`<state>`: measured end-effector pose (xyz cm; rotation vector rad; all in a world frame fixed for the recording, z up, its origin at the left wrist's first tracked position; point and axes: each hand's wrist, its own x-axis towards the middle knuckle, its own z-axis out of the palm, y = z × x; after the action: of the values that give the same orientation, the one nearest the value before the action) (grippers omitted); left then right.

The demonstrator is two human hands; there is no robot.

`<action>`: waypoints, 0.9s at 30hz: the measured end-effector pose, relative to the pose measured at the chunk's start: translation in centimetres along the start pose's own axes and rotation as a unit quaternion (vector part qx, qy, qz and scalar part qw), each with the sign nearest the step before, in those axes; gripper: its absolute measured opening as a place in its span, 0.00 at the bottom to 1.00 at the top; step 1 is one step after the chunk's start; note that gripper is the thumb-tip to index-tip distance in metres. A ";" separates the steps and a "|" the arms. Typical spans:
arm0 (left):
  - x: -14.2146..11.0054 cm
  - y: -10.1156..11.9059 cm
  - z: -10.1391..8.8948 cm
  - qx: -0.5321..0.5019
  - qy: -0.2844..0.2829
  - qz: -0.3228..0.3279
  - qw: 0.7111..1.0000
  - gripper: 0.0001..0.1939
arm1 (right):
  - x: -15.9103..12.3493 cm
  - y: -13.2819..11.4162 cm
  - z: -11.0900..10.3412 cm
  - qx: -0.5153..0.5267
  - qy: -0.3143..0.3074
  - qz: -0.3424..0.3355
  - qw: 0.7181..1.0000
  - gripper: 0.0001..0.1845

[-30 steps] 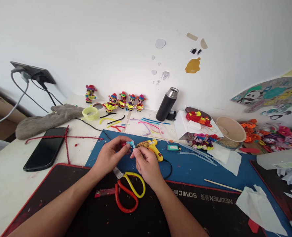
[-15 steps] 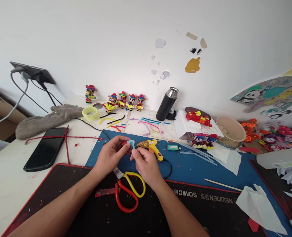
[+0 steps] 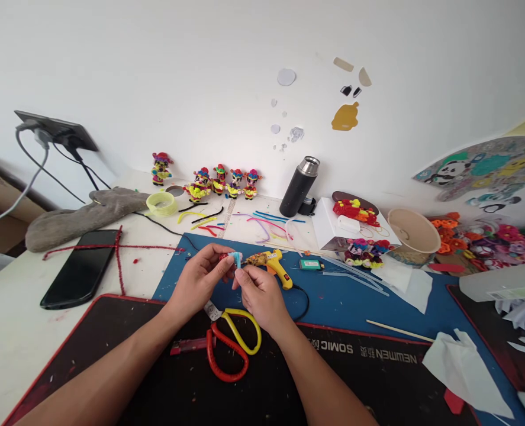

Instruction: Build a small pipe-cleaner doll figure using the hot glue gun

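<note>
Between thumb and fingers, my left hand pinches a small red fuzzy piece, mostly covered by the fingers. A light blue pipe cleaner lies against that piece and bends downward. Its lower end is pinched in the fingertips of my right hand. Both hands are close together above the blue mat. Just behind them rests a yellow hot glue gun, its nozzle toward the hands. Below lie scissors with one red and one yellow handle, blades partly hidden by my left hand.
A black phone with red pipe cleaners across it lies left. Several fuzzy figurines stand by the wall, near loose cut pipe cleaners. A black flask and a white box stand behind. Clear glue sticks and a wooden stick lie right.
My right hand and the end of the light blue pipe cleaner have shifted very slightly left. Both hands keep their hold, and the view has turned a touch.
</note>
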<state>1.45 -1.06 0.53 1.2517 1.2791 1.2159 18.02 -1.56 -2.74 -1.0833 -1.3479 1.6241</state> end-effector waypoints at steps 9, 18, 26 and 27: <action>-0.1 0.1 0.1 0.003 -0.001 0.010 1.000 0.18 | 0.1 -0.3 0.1 0.045 -0.001 0.009 0.999 0.29; 0.0 0.0 0.2 -0.029 -0.020 -0.010 0.999 0.18 | 0.2 -0.6 0.1 0.054 -0.004 0.014 0.998 0.30; 0.1 -0.2 0.1 -0.059 -0.032 -0.030 0.997 0.18 | 0.2 -0.7 -0.1 0.049 -0.004 0.011 0.999 0.29; 0.1 -0.2 0.1 -0.063 -0.035 -0.033 0.997 0.18 | 0.2 -0.6 -0.1 0.048 -0.003 0.009 0.999 0.29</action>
<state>1.55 -0.94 0.29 1.1413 1.1662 1.1772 18.04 -1.22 -2.14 -1.0365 -1.2544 1.6895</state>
